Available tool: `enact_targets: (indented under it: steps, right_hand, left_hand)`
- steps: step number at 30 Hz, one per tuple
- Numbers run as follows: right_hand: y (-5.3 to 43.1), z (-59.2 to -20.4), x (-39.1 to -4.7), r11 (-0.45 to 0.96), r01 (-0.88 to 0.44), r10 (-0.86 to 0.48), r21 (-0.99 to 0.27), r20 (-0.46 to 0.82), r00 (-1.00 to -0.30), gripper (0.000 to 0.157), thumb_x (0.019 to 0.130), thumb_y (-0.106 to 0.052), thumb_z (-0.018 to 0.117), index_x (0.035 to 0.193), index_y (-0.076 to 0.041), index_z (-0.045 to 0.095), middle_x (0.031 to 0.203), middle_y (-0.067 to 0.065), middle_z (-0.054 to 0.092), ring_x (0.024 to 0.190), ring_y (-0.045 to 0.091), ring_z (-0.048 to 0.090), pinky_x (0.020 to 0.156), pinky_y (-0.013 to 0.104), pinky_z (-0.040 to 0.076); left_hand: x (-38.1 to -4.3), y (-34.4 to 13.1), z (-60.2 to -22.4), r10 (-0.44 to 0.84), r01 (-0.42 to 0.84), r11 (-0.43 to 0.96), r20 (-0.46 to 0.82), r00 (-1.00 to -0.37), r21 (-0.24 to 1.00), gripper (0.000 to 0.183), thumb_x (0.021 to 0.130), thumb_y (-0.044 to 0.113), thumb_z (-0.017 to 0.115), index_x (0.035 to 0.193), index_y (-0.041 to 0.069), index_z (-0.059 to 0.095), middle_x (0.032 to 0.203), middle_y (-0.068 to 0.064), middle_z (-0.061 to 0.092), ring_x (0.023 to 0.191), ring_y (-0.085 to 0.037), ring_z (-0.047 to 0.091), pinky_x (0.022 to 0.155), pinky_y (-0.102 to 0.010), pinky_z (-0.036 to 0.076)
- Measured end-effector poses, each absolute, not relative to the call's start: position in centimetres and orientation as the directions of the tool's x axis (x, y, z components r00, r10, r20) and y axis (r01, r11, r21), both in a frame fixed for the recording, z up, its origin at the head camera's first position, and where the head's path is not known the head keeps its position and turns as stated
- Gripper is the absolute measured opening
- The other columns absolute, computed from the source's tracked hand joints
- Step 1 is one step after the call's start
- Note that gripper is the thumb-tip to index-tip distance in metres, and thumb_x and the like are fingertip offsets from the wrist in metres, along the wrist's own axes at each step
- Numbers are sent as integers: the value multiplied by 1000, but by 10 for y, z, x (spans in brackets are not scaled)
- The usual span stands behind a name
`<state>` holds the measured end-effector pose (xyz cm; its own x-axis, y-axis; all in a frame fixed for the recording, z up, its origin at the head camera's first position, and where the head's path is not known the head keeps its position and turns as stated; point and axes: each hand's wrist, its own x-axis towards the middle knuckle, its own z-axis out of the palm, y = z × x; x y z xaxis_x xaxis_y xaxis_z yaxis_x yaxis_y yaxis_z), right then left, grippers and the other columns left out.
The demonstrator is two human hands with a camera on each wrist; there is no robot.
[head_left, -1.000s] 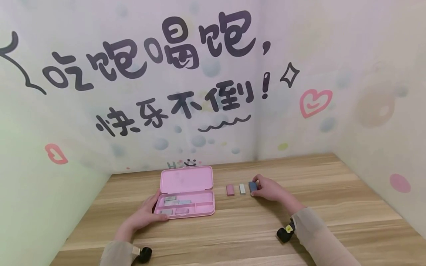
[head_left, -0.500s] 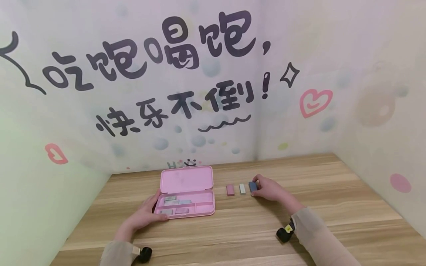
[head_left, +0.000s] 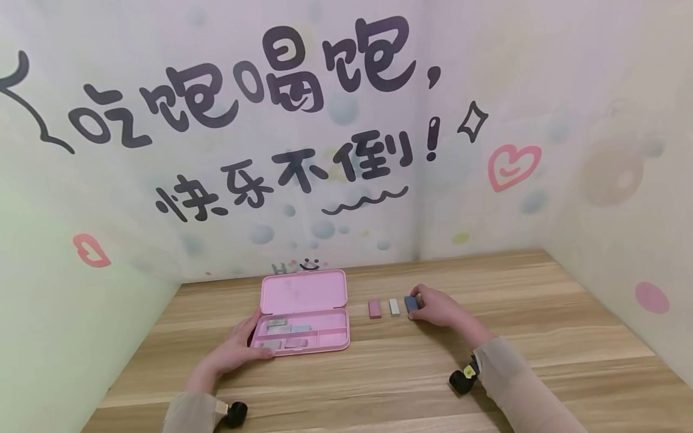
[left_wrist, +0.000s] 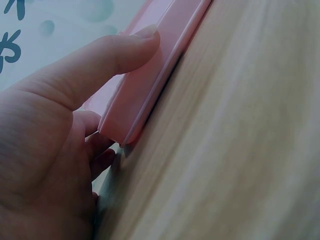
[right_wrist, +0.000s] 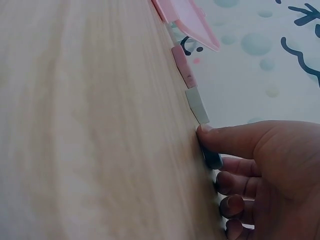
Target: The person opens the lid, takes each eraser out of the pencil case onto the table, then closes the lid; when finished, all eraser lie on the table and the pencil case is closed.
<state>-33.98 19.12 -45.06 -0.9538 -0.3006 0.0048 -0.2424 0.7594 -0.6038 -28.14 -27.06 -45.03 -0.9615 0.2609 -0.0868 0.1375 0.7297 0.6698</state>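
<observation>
Hands sit well apart on the worktop (head_left: 346,391). The right hand (head_left: 437,307) pinches a blue block (head_left: 411,304), thumb at its near end and fingers toward its far end; the block appears to rest on the worktop. The left hand (head_left: 234,350) grips the left end of a pink case (head_left: 332,338), its thumb along the near wall and its fingers around the end.

The blue block looks light and firm, perhaps eraser-like, so it should neither slip much nor break. The two ends that the right hand holds are a sound place to take it, leaving its neighbour undisturbed. The case looks like thin, stiff plastic, light enough to slide if nudged, so the left hand's hold on its end would steady it.

Counted, three blocks stand in a row between the hands: the blue one in the right hand, a white block (head_left: 394,308) just left of it, then a pink block (head_left: 375,309) nearer the case. Beside the left hand is one case with one lid (head_left: 304,293) hinged back. Five small pieces seem to lie inside: three in the compartment farther from the person, two in the near-left compartment beside the left thumb.
</observation>
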Motion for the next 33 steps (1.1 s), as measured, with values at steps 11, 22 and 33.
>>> enact_targets:
  steps: [11,22,33]
  right_hand:
    - [192,-436,-341,707,-258,-352,-658,-11,-936,52,84,-15,74,126,4,50,82,6,60,71,18,54,64,33,45]
    - [156,-412,-341,700,-385,-455,-601,40,-890,45,86,-18,72,125,-4,57,84,1,58,68,16,54,60,32,47]
    - [107,-410,-341,598,-534,-646,-597,36,-762,48,89,-17,68,134,-11,53,86,-2,59,72,13,55,64,31,48]
  left_hand:
    - [-281,-275,-451,265,154,728,-67,-962,668,113,77,40,80,154,1,8,155,-29,14,140,-49,12,108,-66,12]
    - [-280,-274,-453,262,148,724,-71,-962,673,113,76,40,80,155,2,8,156,-28,15,140,-48,13,108,-66,12]
    - [-283,-273,-453,268,159,725,-61,-962,670,112,77,40,80,155,2,9,156,-26,16,141,-48,13,108,-65,12]
